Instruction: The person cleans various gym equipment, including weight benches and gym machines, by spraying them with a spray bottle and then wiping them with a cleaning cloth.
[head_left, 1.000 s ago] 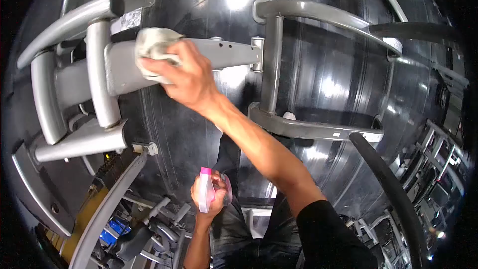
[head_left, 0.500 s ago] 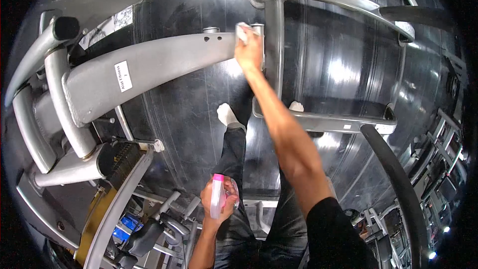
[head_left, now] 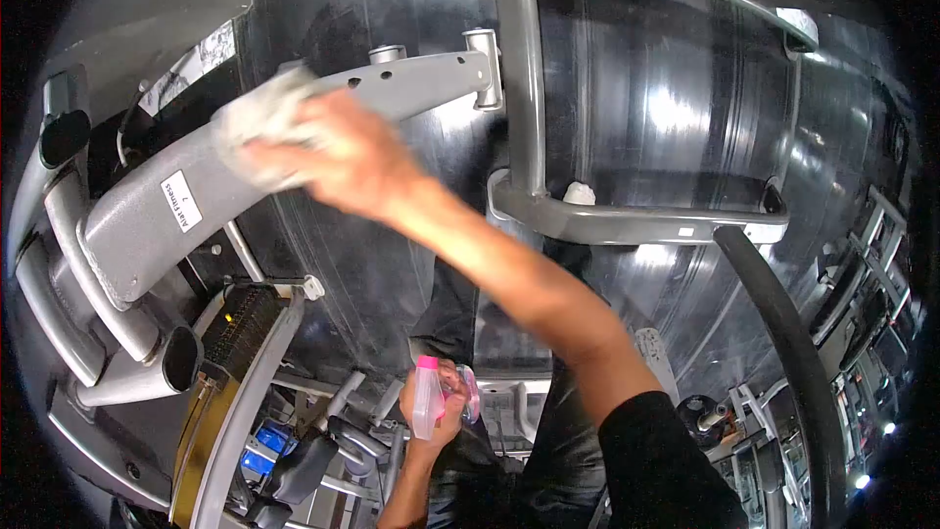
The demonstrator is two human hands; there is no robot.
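Note:
My right hand is closed on a whitish cloth, both blurred by motion. The cloth overlaps the grey metal beam of a gym machine, up from its "Alat Fitness" label. Low in the view, in front of my legs, my left hand is wrapped round a clear spray bottle with a pink top, held away from the machine.
Silver tubular frame parts stand ahead and to the right, with a black padded bar at the right. A weight stack is at the lower left. The floor is dark and glossy.
My right hand has moved left with the cloth, from the beam's far end to its middle. My left hand still holds the spray bottle. The view has shifted slightly.

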